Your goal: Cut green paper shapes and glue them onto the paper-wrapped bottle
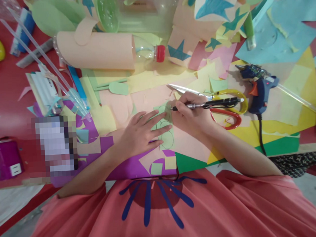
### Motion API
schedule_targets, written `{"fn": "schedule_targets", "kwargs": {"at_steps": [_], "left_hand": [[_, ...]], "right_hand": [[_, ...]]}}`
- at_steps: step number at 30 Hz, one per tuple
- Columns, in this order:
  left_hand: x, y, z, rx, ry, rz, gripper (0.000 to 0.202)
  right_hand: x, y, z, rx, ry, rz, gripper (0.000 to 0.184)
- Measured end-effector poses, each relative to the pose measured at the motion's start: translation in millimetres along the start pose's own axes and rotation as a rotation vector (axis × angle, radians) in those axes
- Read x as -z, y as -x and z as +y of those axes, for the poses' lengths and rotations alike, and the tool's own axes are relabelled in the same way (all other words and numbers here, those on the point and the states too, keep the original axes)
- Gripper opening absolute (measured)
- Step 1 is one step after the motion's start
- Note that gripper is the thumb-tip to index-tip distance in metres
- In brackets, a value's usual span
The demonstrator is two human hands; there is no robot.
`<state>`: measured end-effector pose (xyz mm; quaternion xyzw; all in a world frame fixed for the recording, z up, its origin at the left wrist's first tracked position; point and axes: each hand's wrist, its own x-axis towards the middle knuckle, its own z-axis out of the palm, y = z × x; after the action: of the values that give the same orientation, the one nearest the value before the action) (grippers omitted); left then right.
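Observation:
My right hand [192,113] grips a black and silver pen [212,103], its tip down on a small piece of light green paper [169,127]. Several circles are drawn in a column on that paper. Spread flat across its left part, my left hand [145,129] presses it down with fingers apart. Scissors [240,119] with yellow and red handles lie just beyond and beside my right hand, partly hidden by it. A few small paper squares [157,168] rest below my left hand.
A clear bottle wrapped in peach paper [98,49] with a red cap lies at the back. At the right is a blue glue gun [260,93] with a cord. A phone [57,146], glue sticks and straws [52,72] are at the left. Star-decorated papers [179,50] stand behind.

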<state>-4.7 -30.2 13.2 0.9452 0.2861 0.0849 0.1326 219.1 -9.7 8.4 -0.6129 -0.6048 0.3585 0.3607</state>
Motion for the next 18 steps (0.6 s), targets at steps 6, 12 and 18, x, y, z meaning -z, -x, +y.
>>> {"fn": "schedule_targets", "kwargs": {"at_steps": [6, 12, 18], "left_hand": [[0.8, -1.1, 0.7, 0.013, 0.017, -0.029, 0.047], [-0.2, -0.2, 0.3, 0.017, 0.01, -0.043, 0.046], [-0.9, 0.2, -0.3, 0.019, 0.017, -0.057, 0.046]], "right_hand": [[2.8, -0.8, -1.4, -0.017, -0.044, -0.003, 0.03], [-0.7, 0.7, -5.0, -0.056, -0.034, 0.037, 0.035], [-1.9, 0.5, -4.8, -0.077, -0.014, 0.019, 0.041]]}}
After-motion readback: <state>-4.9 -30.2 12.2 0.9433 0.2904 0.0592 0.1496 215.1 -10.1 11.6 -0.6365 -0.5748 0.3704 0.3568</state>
